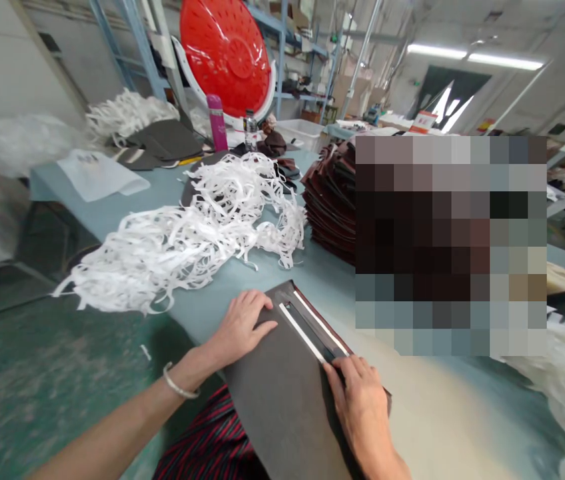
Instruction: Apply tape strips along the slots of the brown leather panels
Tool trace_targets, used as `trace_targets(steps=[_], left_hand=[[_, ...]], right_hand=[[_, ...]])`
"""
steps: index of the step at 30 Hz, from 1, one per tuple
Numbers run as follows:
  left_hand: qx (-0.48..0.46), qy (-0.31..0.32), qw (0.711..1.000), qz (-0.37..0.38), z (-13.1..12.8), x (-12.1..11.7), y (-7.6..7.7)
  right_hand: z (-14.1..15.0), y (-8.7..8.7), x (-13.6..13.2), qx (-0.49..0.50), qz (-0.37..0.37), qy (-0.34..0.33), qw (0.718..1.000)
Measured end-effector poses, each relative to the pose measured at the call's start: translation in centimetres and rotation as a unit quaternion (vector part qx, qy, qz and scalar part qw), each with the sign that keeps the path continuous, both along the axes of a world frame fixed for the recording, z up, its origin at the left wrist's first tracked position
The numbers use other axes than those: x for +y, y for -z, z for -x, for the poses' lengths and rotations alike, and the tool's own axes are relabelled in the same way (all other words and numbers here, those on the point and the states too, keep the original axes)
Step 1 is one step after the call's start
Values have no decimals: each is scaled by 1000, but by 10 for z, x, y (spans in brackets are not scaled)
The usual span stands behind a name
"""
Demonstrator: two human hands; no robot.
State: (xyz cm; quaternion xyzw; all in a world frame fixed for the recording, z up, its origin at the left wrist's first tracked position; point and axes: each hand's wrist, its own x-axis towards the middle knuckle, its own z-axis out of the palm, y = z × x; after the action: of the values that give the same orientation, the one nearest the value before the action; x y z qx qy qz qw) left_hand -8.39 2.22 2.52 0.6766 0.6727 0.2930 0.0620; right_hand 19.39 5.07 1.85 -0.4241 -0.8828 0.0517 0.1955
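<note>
A dark grey leather-like panel (pixel 282 393) lies at the table's front edge and hangs over toward my lap. Near its far end is a long slot with a white strip (pixel 305 333) along one side and a second white strip (pixel 320 320) along the other. My left hand (pixel 247 323) rests on the panel's left edge, fingertips bent onto it and thumb apart. At the near end of the slot my right hand (pixel 360 393) is closed on the panel, its fingers curled over the slot's end. Whatever lies under those fingers is hidden.
Tangled white strips (pixel 172 247) cover the table's left side. Behind the panel stands a stack of dark brown pieces (pixel 330 200), partly covered by a blurred block. A pink bottle (pixel 217 123) and a red round basket (pixel 227 57) stand farther back. More white material (pixel 557 373) lies at right.
</note>
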Motion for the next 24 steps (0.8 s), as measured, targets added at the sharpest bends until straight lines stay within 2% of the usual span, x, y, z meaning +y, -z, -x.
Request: trace_targets(steps=[3, 7, 11, 14, 17, 19, 22, 24], left_hand=[[4, -16, 1000, -4, -11, -10, 9], [-2, -17, 1000, -4, -13, -12, 3], [5, -10, 1000, 1, -11, -12, 1], [26, 25, 999, -3, -14, -12, 0], [50, 107, 993, -1, -16, -9, 1], [64, 139, 988, 3, -16, -6, 4], [88, 132, 987, -5, -17, -4, 9], [101, 129, 986, -11, -18, -4, 9]], right_hand=[[29, -4, 4, -35, 0, 41, 999], [83, -10, 14, -46, 15, 72, 996], [118, -9, 19, -24, 8, 55, 998], [125, -6, 17, -16, -12, 26, 999], [127, -7, 11, -62, -51, 6, 997], [126, -9, 7, -101, -74, -3, 992], [115, -12, -2, -139, -99, -14, 985], [98, -12, -9, -157, -118, -20, 980]])
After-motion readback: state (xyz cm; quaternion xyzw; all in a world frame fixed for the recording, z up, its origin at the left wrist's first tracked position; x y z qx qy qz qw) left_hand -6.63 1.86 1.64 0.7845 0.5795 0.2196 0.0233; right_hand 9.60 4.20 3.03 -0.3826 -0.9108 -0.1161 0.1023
